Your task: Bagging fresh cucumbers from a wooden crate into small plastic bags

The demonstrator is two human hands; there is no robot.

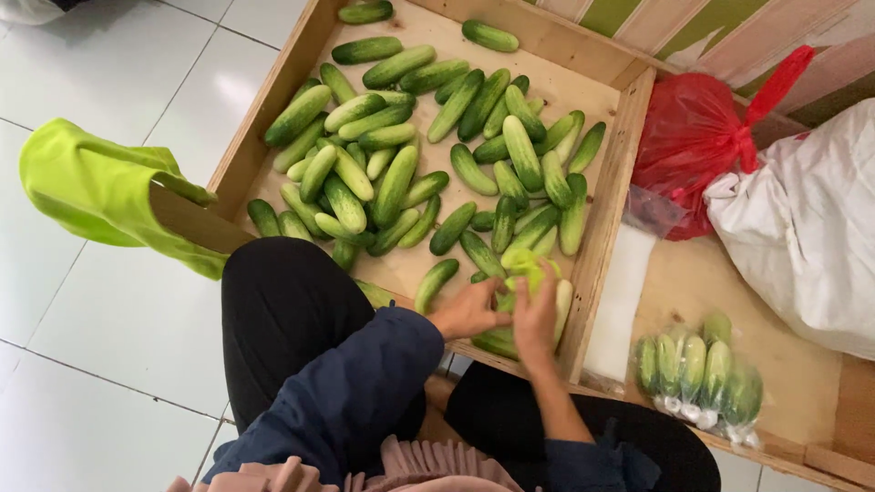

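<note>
Gathering cucumbers into a thin clear plastic bag (pixel 521 266) at the wooden crate's (pixel 609 196) near corner, the left hand (pixel 467 312) and right hand (pixel 536 314) pinch its mouth (bagging seems underway; loose green cucumbers (pixel 392 182) lie beyond), so knotting likely follows.

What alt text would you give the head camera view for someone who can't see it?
Both hands, left hand and right hand, grip a bundle of cucumbers at the near edge of a wooden tray heaped with loose cucumbers. To the right lie bagged cucumbers, a red bag and a white sack.
</note>
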